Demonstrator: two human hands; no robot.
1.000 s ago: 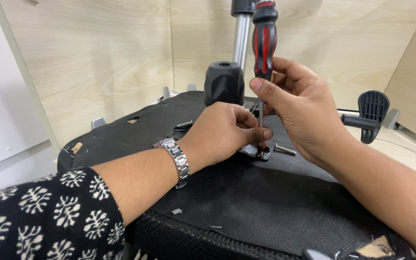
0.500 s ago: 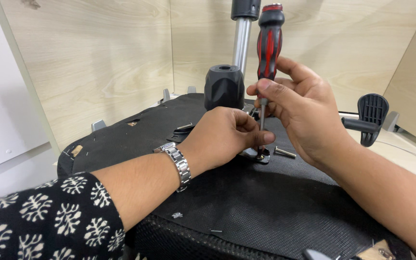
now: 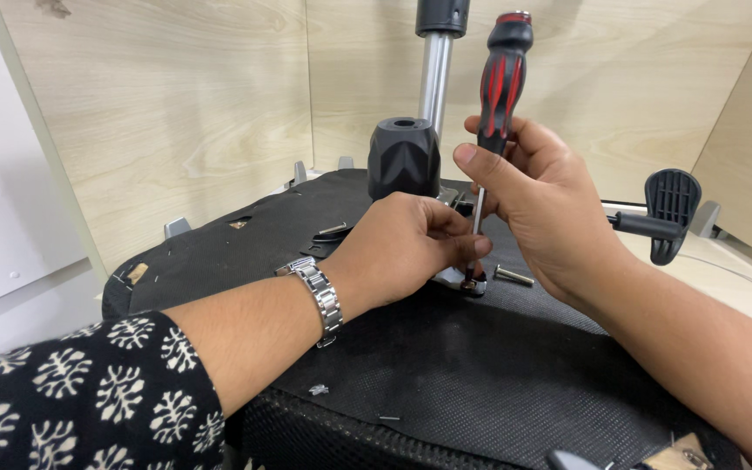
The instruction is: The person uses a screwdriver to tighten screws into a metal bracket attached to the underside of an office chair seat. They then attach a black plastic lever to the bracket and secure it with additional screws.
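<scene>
My right hand (image 3: pixel 540 207) grips a red and black screwdriver (image 3: pixel 500 80), held upright with its shaft running down to a bolt (image 3: pixel 470 283) on a metal bracket. My left hand (image 3: pixel 402 245), with a steel wristwatch (image 3: pixel 318 298) on the wrist, pinches the lower shaft just above the bolt. The bracket sits on the black fabric underside of an upturned chair seat (image 3: pixel 446 365). A loose bolt (image 3: pixel 513 277) lies on the fabric right of the tip.
A black cone-shaped housing (image 3: pixel 404 157) and a chrome gas-lift column (image 3: pixel 433 80) rise behind my hands. A black lever paddle (image 3: pixel 670 209) sticks out at right. Light wooden panels stand behind. Small staples and scraps lie on the fabric.
The screwdriver has shifted slightly right and its handle stands higher in my right hand. My left hand stays at the bolt.
</scene>
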